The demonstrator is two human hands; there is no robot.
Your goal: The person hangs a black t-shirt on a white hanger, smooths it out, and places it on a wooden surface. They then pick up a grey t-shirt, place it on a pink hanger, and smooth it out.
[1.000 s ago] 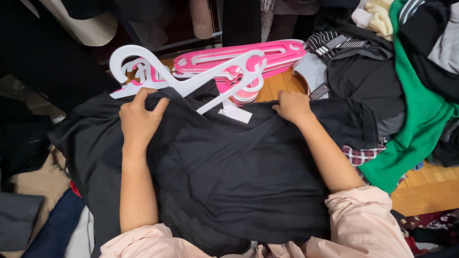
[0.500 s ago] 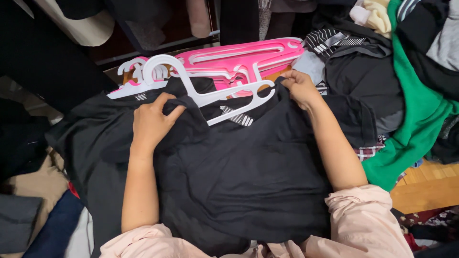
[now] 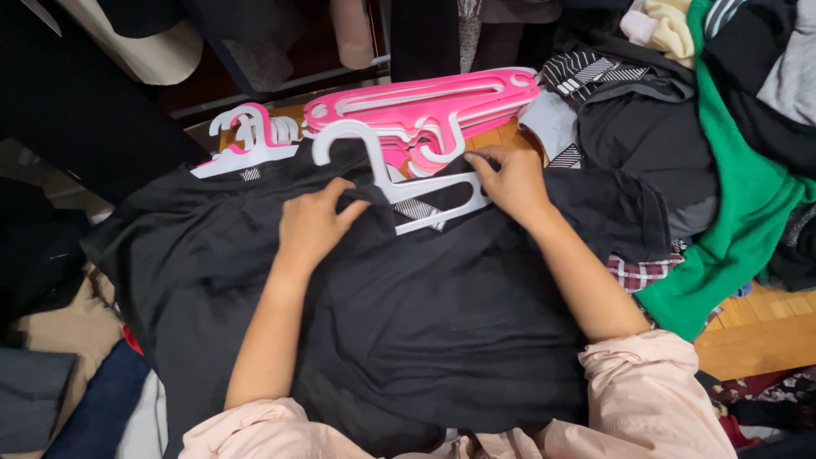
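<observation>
A black shirt [image 3: 408,323] is seen spread flat across the middle of the view, its neck opening toward twelve o'clock. A white hanger [image 3: 399,183] is lodged in that neck opening, with its hook standing out toward eleven o'clock and its long axis running roughly from ten o'clock to three o'clock, one shoulder already covered by cloth.

The left hand [image 3: 316,223] is laid on the shirt just at eight o'clock from the hanger's neck, its fingers curled and pinching the collar fabric. The right hand [image 3: 510,180] is placed at three o'clock from the hook, closed on the cloth at the hanger's exposed right shoulder, which it touches. Of the two, the right hand is judged the nearer to the uncovered end of the hanger.

Beyond the hanger, at twelve o'clock, a stack of pink hangers [image 3: 425,106] is laid, with more white hangers [image 3: 246,140] at ten o'clock. A heap of clothes, among them a green garment [image 3: 731,212], is piled at three o'clock.
</observation>
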